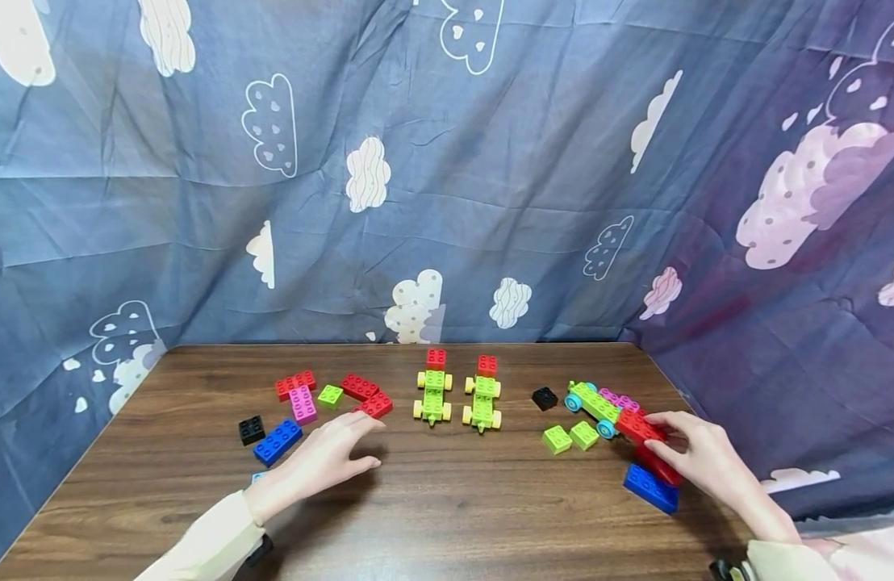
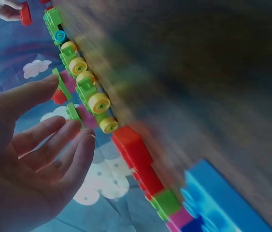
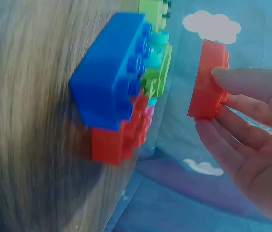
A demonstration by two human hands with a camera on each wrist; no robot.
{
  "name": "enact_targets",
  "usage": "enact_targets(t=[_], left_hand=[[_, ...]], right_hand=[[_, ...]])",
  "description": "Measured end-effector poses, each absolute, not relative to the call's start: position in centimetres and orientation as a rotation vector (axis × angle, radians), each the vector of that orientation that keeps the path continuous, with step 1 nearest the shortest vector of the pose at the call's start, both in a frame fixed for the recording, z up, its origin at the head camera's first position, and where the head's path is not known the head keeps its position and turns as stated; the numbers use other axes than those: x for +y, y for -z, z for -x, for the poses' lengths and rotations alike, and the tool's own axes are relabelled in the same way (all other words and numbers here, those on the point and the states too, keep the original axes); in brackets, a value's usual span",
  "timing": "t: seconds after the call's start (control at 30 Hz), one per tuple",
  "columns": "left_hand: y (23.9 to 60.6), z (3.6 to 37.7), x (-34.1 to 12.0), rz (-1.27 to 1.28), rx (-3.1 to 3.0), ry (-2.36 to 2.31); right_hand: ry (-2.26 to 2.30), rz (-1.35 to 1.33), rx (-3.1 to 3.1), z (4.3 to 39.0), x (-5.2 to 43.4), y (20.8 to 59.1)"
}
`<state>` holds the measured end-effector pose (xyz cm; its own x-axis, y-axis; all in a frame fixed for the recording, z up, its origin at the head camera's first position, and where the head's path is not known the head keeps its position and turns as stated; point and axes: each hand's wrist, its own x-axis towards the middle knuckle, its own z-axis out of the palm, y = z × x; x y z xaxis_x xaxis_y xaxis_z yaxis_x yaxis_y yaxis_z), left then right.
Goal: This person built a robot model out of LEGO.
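My right hand (image 1: 708, 460) pinches a red building brick (image 1: 639, 426) between thumb and fingers. In the right wrist view this brick (image 3: 205, 82) is raised off the table. Below it lie another red brick (image 3: 107, 145) and a blue brick (image 3: 102, 72). Just beyond stands a green wheeled base (image 1: 591, 401) with blue wheels, a pink brick (image 1: 620, 399) beside it. My left hand (image 1: 319, 458) hovers over the table with fingers loosely extended, holding nothing. Nearest to it are a red brick (image 1: 374, 405) and a blue brick (image 1: 277, 441).
Two green cars (image 1: 433, 397) with yellow wheels stand mid-table, red bricks at their far ends. Small green bricks (image 1: 557, 439) and a black piece (image 1: 545, 398) lie right of them. At left are a pink brick (image 1: 302, 405) and a black brick (image 1: 252, 430). Cloud-print cloth (image 1: 447, 234) hangs behind.
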<state>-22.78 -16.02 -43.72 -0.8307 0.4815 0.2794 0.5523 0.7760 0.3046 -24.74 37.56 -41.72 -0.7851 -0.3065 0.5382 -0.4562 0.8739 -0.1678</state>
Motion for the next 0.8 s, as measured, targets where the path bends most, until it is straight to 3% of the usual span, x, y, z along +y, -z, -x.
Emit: enact_targets(t=[0.8], left_hand=[[43.9,20.1,-22.9,0.703,-2.757,0.386]], right_hand=[[-0.568,-0.867,-2.432,23.4,32.0,43.4]])
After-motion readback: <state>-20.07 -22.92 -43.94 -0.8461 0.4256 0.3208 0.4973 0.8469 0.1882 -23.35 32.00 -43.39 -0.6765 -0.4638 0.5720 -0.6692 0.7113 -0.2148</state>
